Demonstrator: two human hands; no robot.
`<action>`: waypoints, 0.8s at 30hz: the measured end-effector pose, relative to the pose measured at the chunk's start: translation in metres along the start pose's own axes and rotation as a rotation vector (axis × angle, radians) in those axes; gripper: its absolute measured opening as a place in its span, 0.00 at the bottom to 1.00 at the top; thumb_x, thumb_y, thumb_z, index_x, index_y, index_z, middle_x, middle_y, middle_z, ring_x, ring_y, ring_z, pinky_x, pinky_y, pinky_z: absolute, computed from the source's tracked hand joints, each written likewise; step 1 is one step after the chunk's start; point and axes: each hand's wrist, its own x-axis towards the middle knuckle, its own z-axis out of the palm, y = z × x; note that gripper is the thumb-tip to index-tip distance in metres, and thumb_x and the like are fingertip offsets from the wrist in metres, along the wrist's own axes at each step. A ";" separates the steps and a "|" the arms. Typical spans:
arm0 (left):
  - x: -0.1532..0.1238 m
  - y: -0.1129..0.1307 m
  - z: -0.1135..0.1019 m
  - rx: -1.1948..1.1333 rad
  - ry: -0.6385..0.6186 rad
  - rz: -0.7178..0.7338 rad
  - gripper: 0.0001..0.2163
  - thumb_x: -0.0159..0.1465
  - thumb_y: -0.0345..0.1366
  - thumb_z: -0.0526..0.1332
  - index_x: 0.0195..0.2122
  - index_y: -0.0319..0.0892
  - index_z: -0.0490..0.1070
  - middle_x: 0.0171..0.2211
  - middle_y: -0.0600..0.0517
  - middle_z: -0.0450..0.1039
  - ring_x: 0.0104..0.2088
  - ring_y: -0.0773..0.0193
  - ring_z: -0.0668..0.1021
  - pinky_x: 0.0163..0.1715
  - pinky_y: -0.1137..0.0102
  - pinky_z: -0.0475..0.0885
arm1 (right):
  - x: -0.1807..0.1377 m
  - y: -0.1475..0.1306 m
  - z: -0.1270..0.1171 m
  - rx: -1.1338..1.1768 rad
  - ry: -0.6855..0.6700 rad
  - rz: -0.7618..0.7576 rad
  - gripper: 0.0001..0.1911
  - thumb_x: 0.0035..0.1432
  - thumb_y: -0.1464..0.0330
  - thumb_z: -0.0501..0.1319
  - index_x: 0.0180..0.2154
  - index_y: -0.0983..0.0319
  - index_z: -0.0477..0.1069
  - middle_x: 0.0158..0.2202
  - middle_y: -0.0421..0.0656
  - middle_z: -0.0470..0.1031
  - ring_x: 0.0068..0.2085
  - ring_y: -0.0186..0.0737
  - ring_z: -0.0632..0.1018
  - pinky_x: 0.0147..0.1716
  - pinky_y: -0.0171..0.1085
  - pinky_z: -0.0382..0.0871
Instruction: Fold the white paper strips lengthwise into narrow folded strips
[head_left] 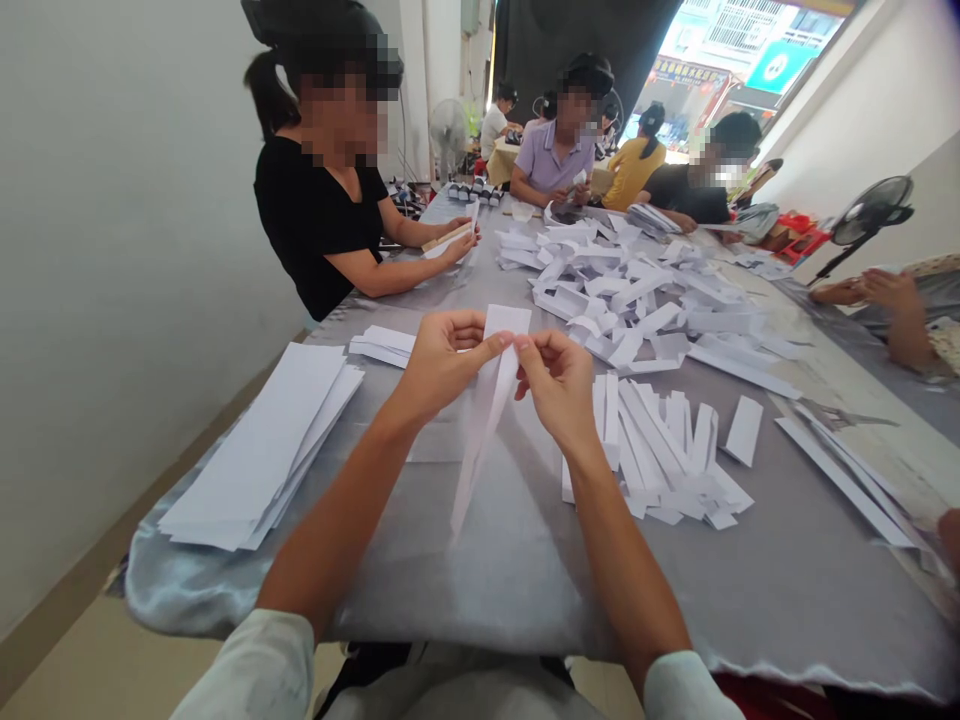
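A long strip of white paper (pixel 484 410), creased along its length, is held up over the table between both hands. My left hand (pixel 446 360) is closed on its upper left side, thumb on the front and fingers behind. My right hand (pixel 553 378) pinches the right edge near the same height, its thumb tip close to the left thumb. The strip's lower end slants down toward me. To the left lies a stack of flat white paper sheets (pixel 259 440). Folded paper strips (pixel 660 440) lie in a loose group right of my right hand.
A large heap of folded white paper pieces (pixel 622 270) covers the table's far middle. A tool like scissors or pliers (pixel 844 416) and long paper strips (pixel 844 480) lie at right. Co-workers sit around the grey-covered table (pixel 420 580); one in a black top (pixel 322 230) sits at left.
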 end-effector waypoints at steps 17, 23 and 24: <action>0.000 0.001 -0.004 -0.047 0.038 -0.043 0.18 0.56 0.45 0.80 0.41 0.39 0.85 0.39 0.45 0.86 0.39 0.56 0.85 0.40 0.67 0.79 | 0.000 0.000 -0.001 -0.044 -0.095 0.022 0.22 0.66 0.49 0.69 0.33 0.61 0.75 0.27 0.39 0.73 0.28 0.35 0.75 0.21 0.32 0.75; -0.003 0.006 -0.009 0.019 -0.108 -0.145 0.18 0.56 0.47 0.80 0.38 0.39 0.83 0.38 0.45 0.85 0.37 0.56 0.85 0.36 0.68 0.78 | 0.000 0.003 -0.001 -0.030 -0.015 0.020 0.21 0.66 0.50 0.69 0.32 0.61 0.74 0.26 0.38 0.73 0.22 0.31 0.71 0.19 0.32 0.71; -0.003 0.006 -0.009 0.016 -0.095 -0.142 0.18 0.56 0.47 0.80 0.38 0.39 0.83 0.38 0.45 0.85 0.37 0.56 0.85 0.37 0.68 0.78 | 0.000 0.003 -0.001 -0.017 -0.015 0.032 0.21 0.65 0.50 0.69 0.33 0.61 0.74 0.26 0.38 0.73 0.23 0.32 0.72 0.19 0.32 0.71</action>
